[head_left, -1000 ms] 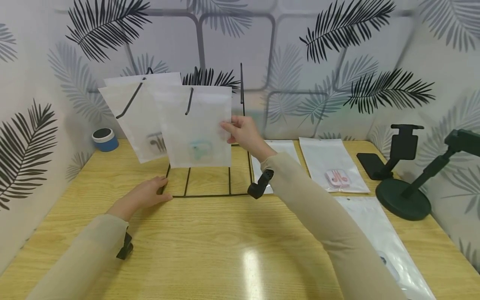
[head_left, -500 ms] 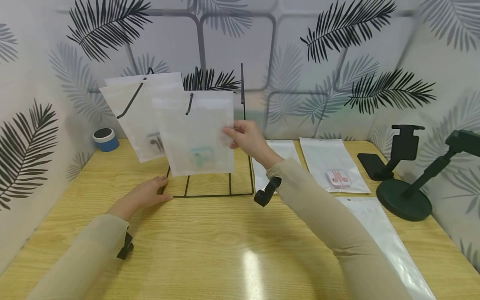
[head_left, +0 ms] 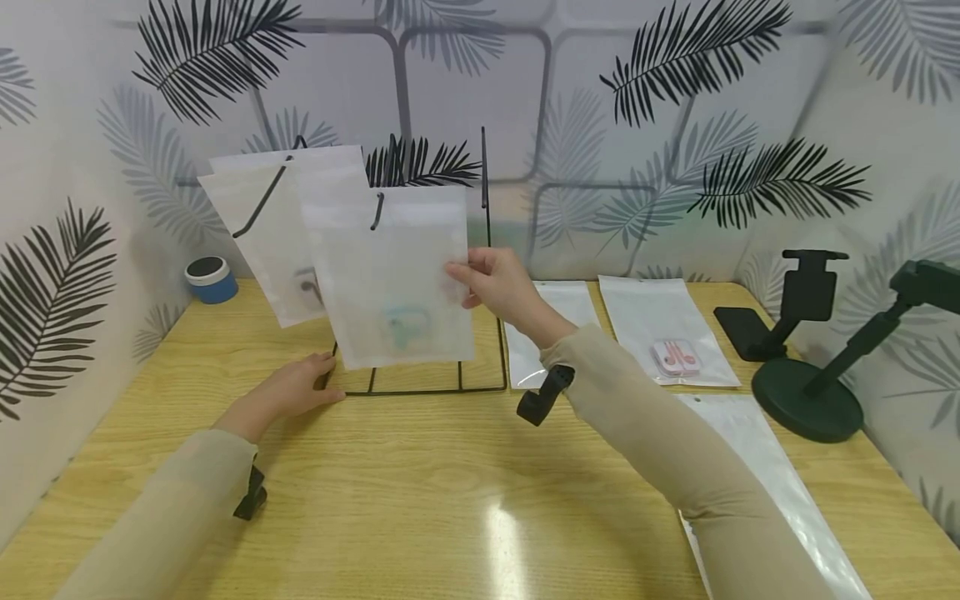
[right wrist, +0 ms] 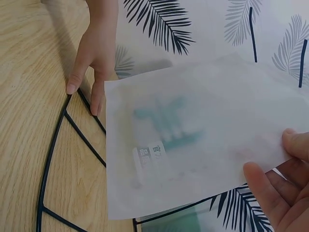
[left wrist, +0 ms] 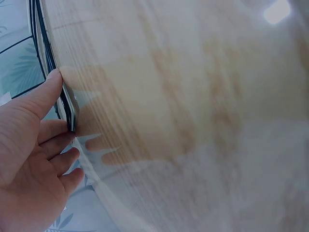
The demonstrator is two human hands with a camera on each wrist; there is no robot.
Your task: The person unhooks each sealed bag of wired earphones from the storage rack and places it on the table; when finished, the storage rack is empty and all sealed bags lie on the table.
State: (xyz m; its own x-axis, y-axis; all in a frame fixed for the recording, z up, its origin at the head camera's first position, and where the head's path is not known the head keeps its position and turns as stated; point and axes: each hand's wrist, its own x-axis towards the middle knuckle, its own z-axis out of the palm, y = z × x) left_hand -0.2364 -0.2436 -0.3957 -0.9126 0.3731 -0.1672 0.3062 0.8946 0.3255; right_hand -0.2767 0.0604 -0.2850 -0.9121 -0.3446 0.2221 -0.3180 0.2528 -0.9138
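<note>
My right hand [head_left: 504, 287] pinches the right edge of a white translucent bag [head_left: 390, 267] between thumb and fingers. The bag hangs from a short black hook near its top; a blurred teal item [right wrist: 166, 123] and a printed label show through it in the right wrist view. At the lower left, my left hand [head_left: 292, 387] grips the front corner of the black wire rack [head_left: 420, 392], thumb on one side of the rod and fingers on the other. Behind and left, more white bags [head_left: 255, 208] hang on another hook, a dark item faintly visible inside.
Right of the rack lie flat white bags, one with pink earphones [head_left: 677, 357] inside. A dark phone-holder stand [head_left: 806, 400] and a black flat object [head_left: 742, 332] sit at the far right. A blue-and-white round container [head_left: 212, 280] stands at the back left. Bare hooks [head_left: 483, 167] rise at the rack's right.
The right hand has drawn the pinched bag downward and toward me along its hook, so less of the hook sticks out in front. My left hand stays at the rack's corner.
</note>
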